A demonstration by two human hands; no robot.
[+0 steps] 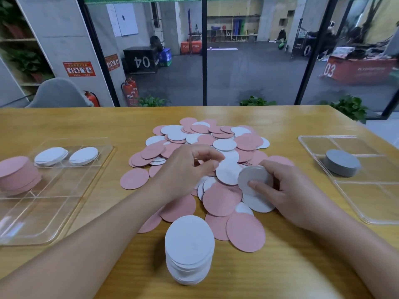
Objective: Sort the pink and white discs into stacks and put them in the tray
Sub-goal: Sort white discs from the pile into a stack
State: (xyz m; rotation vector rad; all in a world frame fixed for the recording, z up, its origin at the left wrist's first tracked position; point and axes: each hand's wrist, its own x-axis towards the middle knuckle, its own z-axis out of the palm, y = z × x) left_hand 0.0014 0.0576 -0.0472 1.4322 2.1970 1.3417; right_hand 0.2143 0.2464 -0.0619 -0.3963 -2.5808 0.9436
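Note:
A loose pile of pink and white discs (205, 143) covers the middle of the wooden table. My left hand (185, 171) hovers over the pile with curled fingers, its fingertips pinching the edge of a white disc (227, 173). My right hand (289, 190) grips a small stack of white discs (254, 180), thumb on top. A tall stack of white discs (190, 249) stands at the near edge. The clear tray on the left (54, 201) holds a pink stack (18, 173) and two white stacks (51, 156).
A second clear tray (356, 190) lies at the right with a grey stack of discs (342, 162) in it. The table's far edge meets a glass wall. Bare wood shows in front of both trays.

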